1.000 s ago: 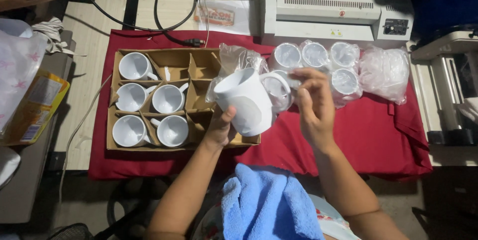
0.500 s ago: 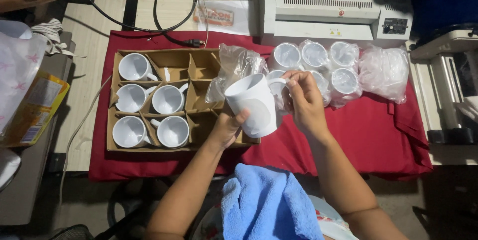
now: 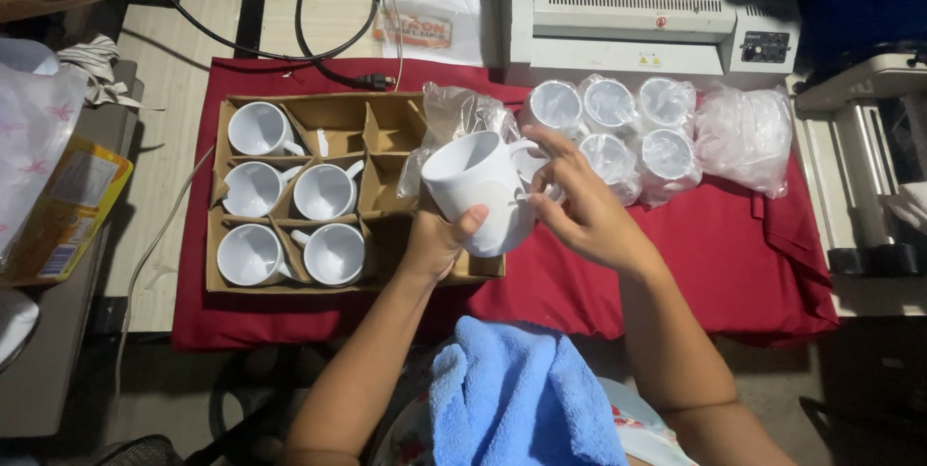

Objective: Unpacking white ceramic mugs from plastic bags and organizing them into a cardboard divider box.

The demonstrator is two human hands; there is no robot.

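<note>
The left hand (image 3: 436, 239) grips a bare white mug (image 3: 476, 192) from below, held above the near right corner of the cardboard divider box (image 3: 224, 188). The right hand (image 3: 579, 207) touches its handle side with fingers loosely curled. 5 mugs already sit in the box's cells and the right column looks unfilled. About 5 wrapped mugs (image 3: 611, 123) wait on the red cloth (image 3: 734, 244) to the right. The crumpled plastic (image 3: 462, 114) behind hides that corner's cells.

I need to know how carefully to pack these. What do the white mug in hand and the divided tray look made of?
The mug looks like glazed ceramic: smooth, plain white, thick-walled, with a faint sheen. The divided tray looks like plain brown cardboard: matte, thin flat partitions with cut edges.
</note>
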